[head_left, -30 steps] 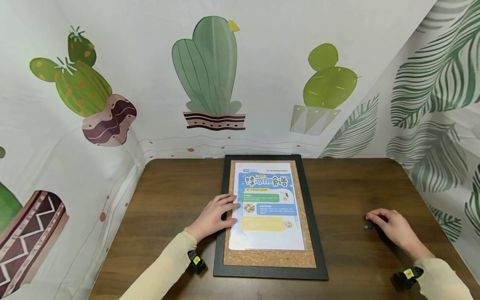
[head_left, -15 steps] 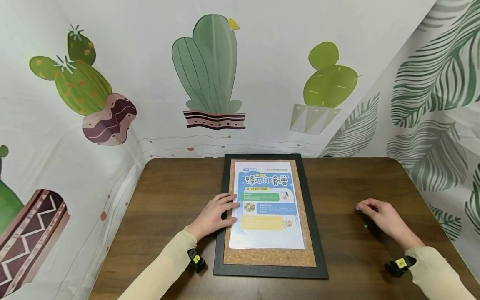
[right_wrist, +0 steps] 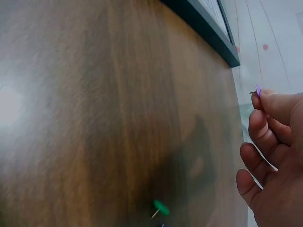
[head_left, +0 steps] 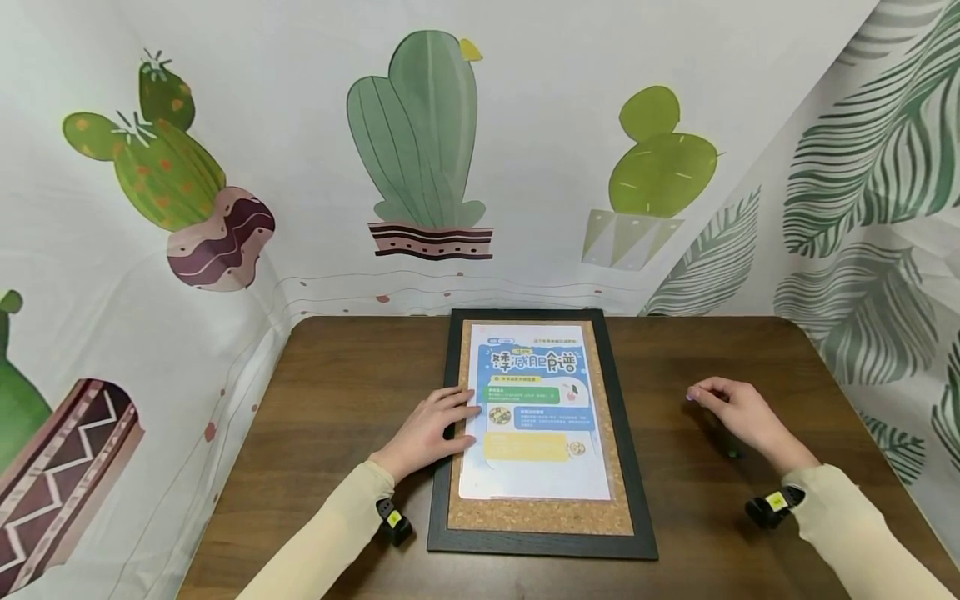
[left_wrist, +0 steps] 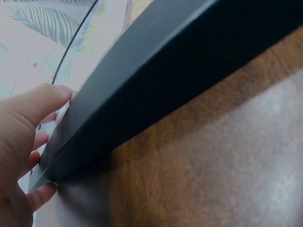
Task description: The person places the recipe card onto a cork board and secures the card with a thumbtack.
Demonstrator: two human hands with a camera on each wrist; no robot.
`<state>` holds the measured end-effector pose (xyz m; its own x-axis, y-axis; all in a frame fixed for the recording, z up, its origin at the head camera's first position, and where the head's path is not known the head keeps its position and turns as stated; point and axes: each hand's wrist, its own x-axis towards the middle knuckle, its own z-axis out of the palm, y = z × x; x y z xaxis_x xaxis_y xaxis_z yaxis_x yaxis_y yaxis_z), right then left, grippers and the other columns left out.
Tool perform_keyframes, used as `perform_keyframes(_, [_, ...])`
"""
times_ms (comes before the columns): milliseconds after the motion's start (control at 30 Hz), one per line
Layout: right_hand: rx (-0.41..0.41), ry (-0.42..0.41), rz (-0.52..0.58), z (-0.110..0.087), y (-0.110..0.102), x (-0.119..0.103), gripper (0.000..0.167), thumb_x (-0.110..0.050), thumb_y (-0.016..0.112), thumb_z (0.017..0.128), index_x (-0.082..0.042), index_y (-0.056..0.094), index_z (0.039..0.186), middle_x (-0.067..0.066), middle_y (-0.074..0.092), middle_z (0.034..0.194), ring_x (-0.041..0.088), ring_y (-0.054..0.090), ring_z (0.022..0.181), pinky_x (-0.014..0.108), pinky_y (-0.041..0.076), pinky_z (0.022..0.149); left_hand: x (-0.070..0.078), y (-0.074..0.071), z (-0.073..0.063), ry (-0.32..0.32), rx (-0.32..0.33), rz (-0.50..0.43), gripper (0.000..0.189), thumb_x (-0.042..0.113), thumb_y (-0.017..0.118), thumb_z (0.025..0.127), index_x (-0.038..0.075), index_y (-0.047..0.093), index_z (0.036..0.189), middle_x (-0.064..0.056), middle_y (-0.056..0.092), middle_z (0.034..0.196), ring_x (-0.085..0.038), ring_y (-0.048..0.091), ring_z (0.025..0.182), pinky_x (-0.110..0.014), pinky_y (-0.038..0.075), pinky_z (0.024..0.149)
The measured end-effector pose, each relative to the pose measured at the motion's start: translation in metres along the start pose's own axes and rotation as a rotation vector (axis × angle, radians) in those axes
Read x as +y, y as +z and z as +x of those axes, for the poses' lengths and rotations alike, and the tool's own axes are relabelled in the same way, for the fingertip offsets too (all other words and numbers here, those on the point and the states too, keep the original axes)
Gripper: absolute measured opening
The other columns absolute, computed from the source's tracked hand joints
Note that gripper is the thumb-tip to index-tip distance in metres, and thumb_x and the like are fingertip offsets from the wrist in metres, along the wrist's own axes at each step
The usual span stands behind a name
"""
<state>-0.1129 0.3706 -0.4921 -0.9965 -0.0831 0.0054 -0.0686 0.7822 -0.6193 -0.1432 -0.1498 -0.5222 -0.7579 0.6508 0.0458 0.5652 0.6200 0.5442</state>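
Observation:
A printed sheet [head_left: 534, 479] with coloured blocks and Chinese writing lies on the cork board [head_left: 540, 517], inside its black frame [head_left: 540, 544]. My left hand [head_left: 422, 435] rests across the frame's left side, fingertips on the sheet's left edge. In the left wrist view the thumb [left_wrist: 52, 97] is at the sheet while the little finger touches the frame's outer side. Above the table to the right of the board, my right hand [head_left: 746, 421] pinches a purple thumbtack [right_wrist: 258, 91] between thumb and finger, its metal point facing away from the hand.
On the wooden table [head_left: 345, 367], below the right hand, lies a green thumbtack [right_wrist: 161, 207]. A small dark blue thing [right_wrist: 164, 225] beside it is cut off by the view's lower edge. Cloth printed with cacti [head_left: 431, 142] and leaves hangs behind the table.
My right hand has lifted the purple thumbtack away from the other small pieces and moved left and farther from me, towards the board. The left hand has stayed on the sheet.

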Motion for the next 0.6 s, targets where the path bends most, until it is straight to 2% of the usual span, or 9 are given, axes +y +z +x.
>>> perform_keyframes(300, [-0.030, -0.023, 0.033, 0.015, 0.004, -0.013, 0.026, -0.023, 0.060, 0.108, -0.003, 0.075, 0.110, 0.013, 0.074, 0.102, 0.009, 0.055, 0.079, 0.025, 0.045, 0.068, 0.002, -0.002, 0.000, -0.007, 0.002, 0.004, 0.052, 0.033, 0.073, 0.098, 0.010, 0.064, 0.145, -0.012, 0.048, 0.160, -0.036, 0.037, 0.150, -0.064, 0.036, 0.114])
perform_keyframes(600, [-0.038, -0.030, 0.049, 0.028, 0.008, -0.020, 0.028, -0.024, 0.060, 0.108, -0.001, 0.075, 0.110, 0.015, 0.074, 0.104, 0.010, 0.054, 0.078, 0.026, 0.046, 0.066, 0.000, 0.000, 0.000, 0.004, 0.003, 0.006, 0.052, 0.032, 0.073, 0.099, 0.011, 0.063, 0.145, -0.012, 0.048, 0.160, -0.036, 0.037, 0.150, -0.064, 0.038, 0.113])
